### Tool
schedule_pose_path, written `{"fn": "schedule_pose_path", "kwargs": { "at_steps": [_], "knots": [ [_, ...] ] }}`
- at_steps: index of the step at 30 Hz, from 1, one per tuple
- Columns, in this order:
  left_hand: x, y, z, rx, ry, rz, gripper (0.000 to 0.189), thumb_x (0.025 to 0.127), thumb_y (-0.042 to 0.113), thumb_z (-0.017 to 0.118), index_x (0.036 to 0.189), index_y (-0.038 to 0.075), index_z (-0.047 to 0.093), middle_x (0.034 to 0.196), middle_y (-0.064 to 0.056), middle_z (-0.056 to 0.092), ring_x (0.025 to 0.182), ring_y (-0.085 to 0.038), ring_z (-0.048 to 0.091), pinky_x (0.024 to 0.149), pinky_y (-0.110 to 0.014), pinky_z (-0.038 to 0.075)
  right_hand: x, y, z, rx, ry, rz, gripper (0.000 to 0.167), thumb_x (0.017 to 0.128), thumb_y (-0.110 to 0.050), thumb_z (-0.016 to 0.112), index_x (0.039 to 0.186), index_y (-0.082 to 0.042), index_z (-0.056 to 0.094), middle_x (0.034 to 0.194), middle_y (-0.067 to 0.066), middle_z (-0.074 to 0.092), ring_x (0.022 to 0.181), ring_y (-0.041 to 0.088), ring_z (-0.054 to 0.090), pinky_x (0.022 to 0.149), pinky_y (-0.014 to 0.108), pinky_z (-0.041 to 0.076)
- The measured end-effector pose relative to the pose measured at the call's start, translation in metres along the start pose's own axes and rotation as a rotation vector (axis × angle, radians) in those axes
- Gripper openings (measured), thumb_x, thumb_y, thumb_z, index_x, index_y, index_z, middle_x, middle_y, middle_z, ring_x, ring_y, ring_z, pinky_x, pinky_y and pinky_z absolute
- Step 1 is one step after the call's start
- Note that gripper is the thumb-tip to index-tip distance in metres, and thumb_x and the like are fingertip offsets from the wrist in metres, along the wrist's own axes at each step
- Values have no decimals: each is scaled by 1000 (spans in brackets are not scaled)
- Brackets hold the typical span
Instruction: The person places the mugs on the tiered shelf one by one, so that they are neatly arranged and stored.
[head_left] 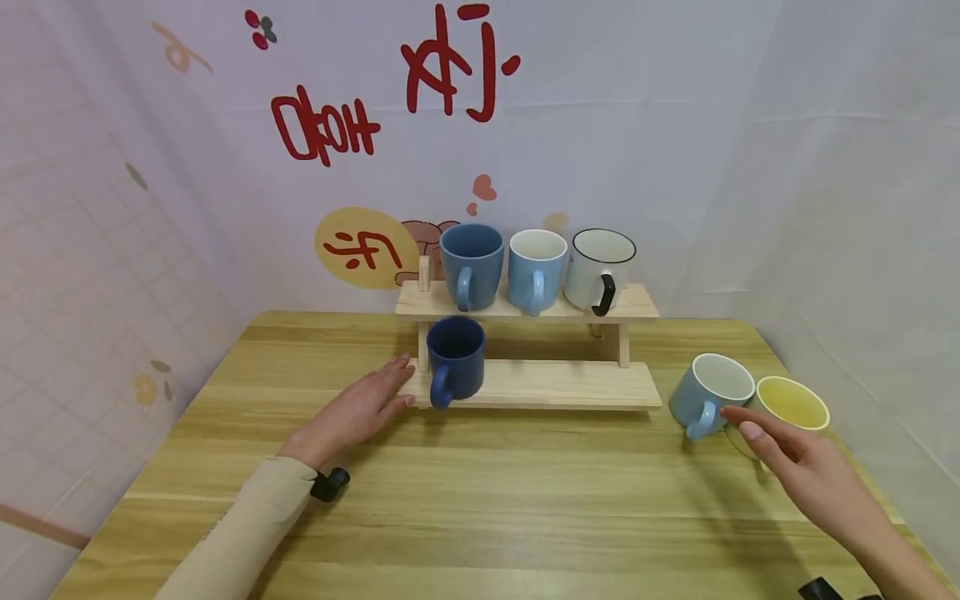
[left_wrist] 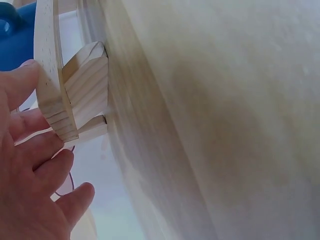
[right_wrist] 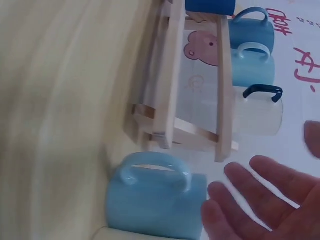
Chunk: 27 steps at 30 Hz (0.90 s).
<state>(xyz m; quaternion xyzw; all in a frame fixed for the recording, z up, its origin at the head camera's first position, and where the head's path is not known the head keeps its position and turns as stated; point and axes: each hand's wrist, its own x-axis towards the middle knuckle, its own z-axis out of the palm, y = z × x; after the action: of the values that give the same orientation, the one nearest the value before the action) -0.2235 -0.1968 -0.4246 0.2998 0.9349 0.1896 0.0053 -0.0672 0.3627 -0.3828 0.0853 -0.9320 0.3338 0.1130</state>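
1. Step in hand, judged: a reach for the light blue mug by the right hand; no grip made yet.
2. Mug location: upright on the table, to the right of the wooden rack, just beside the yellow mug. Handle turned toward the person.
3. Right hand: fingers spread, nothing pinched. Handle overlapped by fingertips in the head view; contact cannot be told.
4. Left hand: fingers outstretched, laid against the rack's lower left end, near the dark blue mug. Rack apparently being steadied.
5. Next move, judged: fingers and thumb to be closed on the mug's handle or wall; the yellow mug should be kept from being bumped.
6. Head view only: both hands together, and the yellow mug's inside.
7. Left wrist view only: thumb seen at the shelf's edge, fingers at the board's end, a support block under it.
8. Right wrist view only: gaps between the right fingers, and a pink bear print framed between the shelves.
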Motion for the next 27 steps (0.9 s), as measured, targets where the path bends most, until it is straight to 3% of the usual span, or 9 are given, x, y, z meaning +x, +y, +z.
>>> {"fn": "schedule_pose_path", "kwargs": {
  "at_steps": [4, 13, 18, 20, 25, 27],
  "knots": [
    [0, -1, -1, -10, -11, -14, 62, 109, 36, 55, 156, -1, 42, 167, -19, 29, 152, -38, 31, 119, -59, 31, -7, 7, 6, 5, -25, 24, 33, 110, -15, 52, 140, -9, 64, 130, -26, 63, 112, -19, 52, 81, 4, 43],
    [1, -1, -1, -36, -26, -16, 61, 109, 36, 55, 157, 1, 41, 167, -18, 29, 152, -37, 31, 119, -58, 31, -16, 18, 28, 95, -77, 186, 43, 112, -28, 48, 151, -11, 54, 135, -23, 59, 116, -21, 46, 82, 4, 40],
    [1, -1, -2, -32, -29, -17, 61, 109, 35, 55, 157, 1, 41, 167, -18, 28, 153, -36, 30, 119, -57, 32, -13, 18, 37, 184, -69, 183, 47, 113, -28, 44, 154, -3, 48, 137, -17, 59, 118, -20, 47, 86, 5, 40],
    [1, 0, -2, -30, -29, -17, 61, 109, 34, 55, 157, 2, 41, 168, -17, 28, 153, -35, 30, 119, -57, 32, -10, 18, 40, 236, -70, 176, 50, 114, -28, 42, 154, 2, 44, 139, -16, 58, 119, -19, 48, 88, 5, 41],
    [0, -1, -2, -31, -27, -11, 60, 109, 34, 55, 157, 1, 41, 167, -17, 28, 152, -36, 32, 119, -57, 32, 0, 22, 47, 443, -85, 203, 60, 115, -29, 38, 153, 17, 31, 148, 7, 53, 120, -15, 51, 94, 9, 46],
    [0, -2, -2, -32, -28, -9, 60, 109, 34, 54, 157, 1, 41, 167, -18, 28, 152, -36, 32, 119, -57, 32, 6, 25, 51, 548, -84, 227, 64, 115, -29, 38, 152, 21, 27, 144, 8, 56, 119, -12, 54, 94, 10, 48]
  ]
}}
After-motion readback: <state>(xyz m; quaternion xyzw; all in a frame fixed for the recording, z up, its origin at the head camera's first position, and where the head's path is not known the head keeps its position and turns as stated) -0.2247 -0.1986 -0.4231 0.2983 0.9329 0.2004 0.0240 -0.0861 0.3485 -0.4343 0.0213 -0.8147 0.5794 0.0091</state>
